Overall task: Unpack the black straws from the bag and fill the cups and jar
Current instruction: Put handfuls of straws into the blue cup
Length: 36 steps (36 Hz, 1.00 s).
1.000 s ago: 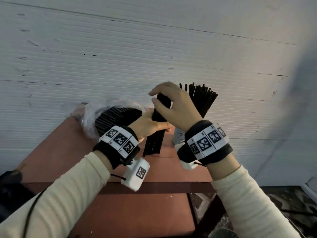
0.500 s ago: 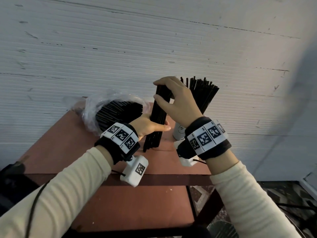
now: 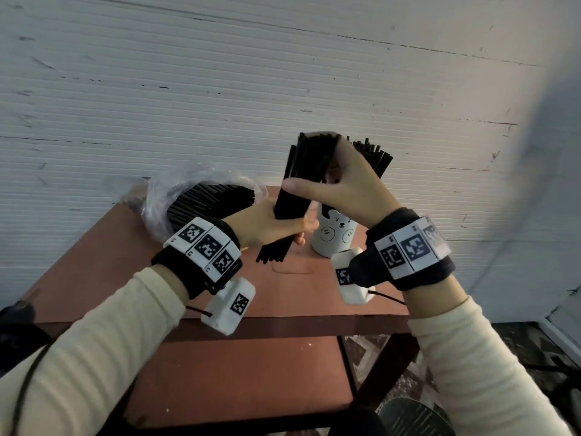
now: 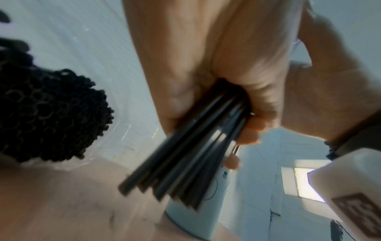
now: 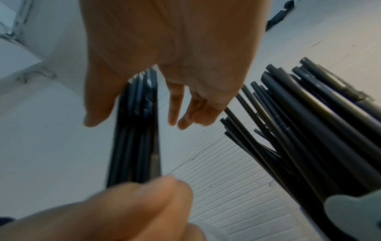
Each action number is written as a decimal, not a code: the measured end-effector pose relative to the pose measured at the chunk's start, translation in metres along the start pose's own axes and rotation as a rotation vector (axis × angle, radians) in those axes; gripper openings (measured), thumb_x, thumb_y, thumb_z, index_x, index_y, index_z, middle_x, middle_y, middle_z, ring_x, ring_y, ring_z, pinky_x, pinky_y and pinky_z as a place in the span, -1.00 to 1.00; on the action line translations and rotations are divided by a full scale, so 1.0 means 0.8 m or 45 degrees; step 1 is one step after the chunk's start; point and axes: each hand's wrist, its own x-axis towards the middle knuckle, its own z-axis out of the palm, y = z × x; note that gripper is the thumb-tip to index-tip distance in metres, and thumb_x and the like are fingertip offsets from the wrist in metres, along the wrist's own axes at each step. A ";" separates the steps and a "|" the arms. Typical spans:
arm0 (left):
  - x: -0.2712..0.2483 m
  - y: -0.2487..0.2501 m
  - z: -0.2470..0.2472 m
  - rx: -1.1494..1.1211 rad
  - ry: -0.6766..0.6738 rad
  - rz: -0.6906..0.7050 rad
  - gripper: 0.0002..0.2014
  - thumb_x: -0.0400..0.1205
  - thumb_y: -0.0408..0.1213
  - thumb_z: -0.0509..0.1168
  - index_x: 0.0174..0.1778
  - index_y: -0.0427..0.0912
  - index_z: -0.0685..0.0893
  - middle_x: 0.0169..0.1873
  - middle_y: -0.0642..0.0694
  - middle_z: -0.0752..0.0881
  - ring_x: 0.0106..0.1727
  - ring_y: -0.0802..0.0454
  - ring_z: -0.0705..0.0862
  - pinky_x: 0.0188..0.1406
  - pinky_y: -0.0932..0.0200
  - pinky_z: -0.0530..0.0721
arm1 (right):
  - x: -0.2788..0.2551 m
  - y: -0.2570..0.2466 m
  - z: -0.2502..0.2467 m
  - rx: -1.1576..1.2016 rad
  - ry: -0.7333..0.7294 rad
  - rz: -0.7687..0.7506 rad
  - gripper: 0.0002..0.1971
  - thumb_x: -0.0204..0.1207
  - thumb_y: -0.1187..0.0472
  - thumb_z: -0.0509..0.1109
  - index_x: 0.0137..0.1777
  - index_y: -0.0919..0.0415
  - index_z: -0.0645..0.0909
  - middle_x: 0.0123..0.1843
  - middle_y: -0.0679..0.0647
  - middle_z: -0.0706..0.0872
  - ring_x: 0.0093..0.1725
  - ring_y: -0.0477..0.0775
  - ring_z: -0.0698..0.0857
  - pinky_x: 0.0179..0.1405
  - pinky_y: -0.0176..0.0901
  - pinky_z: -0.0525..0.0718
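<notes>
The left hand (image 3: 267,226) has its grip closed around the lower part of a bundle of black straws (image 3: 303,180), fingers curled round it so that the lower ends (image 4: 164,187) stick out below the fist and slant toward the desk (image 3: 94,262). The right hand (image 3: 342,187) meets the same bundle higher up, its fingers (image 3: 317,135) draped over the top ends and its thumb (image 3: 301,187) laid across the near side; that grip is loose, with the fingers only gently bent around the straws. Just beside the bundle, to its right, a white cup with a bear face (image 3: 334,234) stands upright near the desk's far right corner, already holding more straws (image 3: 375,158) that fan out above its rim. At the far left corner lies the clear plastic bag (image 3: 163,196) with the remaining straws (image 3: 204,202) inside, their open ends facing the left wrist camera.
</notes>
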 end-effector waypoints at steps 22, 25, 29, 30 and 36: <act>0.069 0.012 0.042 -0.081 0.576 0.034 -0.07 0.24 0.06 0.68 0.32 0.06 0.17 0.17 -0.02 0.53 0.17 0.10 0.63 0.28 0.05 0.63 | 0.018 0.011 -0.108 0.072 0.441 0.064 -0.88 0.46 0.35 0.45 -0.27 0.21 0.59 -0.39 -0.10 0.65 -0.47 -0.30 0.62 -0.51 -0.53 0.48; 0.088 0.002 0.038 0.026 0.487 -0.125 0.20 0.05 0.24 0.67 0.48 0.14 0.06 0.33 0.02 0.44 0.33 0.05 0.53 0.41 -0.04 0.55 | 0.026 0.014 -0.119 0.035 0.446 0.087 -0.91 0.45 0.33 0.45 -0.24 0.26 0.59 -0.37 -0.06 0.64 -0.49 -0.29 0.60 -0.52 -0.52 0.47; 0.108 -0.003 0.036 0.033 0.211 -0.189 0.52 -0.14 0.26 0.70 0.63 0.16 -0.13 0.55 0.02 0.33 0.52 0.02 0.41 0.55 -0.09 0.43 | 0.034 0.023 -0.122 -0.039 0.405 0.119 -0.89 0.45 0.28 0.46 -0.25 0.23 0.59 -0.34 0.00 0.66 -0.49 -0.27 0.58 -0.54 -0.47 0.46; 0.112 -0.004 0.036 0.016 0.165 -0.184 0.51 -0.14 0.21 0.71 0.64 0.16 -0.11 0.54 0.04 0.36 0.52 0.03 0.42 0.54 -0.08 0.45 | 0.035 0.024 -0.122 -0.052 0.395 0.123 -0.89 0.45 0.28 0.46 -0.25 0.24 0.60 -0.33 0.01 0.67 -0.49 -0.27 0.58 -0.53 -0.47 0.46; 0.127 -0.009 0.034 0.162 0.088 -0.163 0.00 0.25 -0.12 0.70 0.56 -0.05 0.30 0.34 0.04 0.59 0.35 0.04 0.58 0.35 0.09 0.58 | 0.045 0.036 -0.116 -0.238 0.361 0.124 -0.72 0.43 0.20 0.46 -0.21 0.49 0.59 -0.31 0.22 0.68 -0.39 -0.10 0.65 -0.49 -0.23 0.58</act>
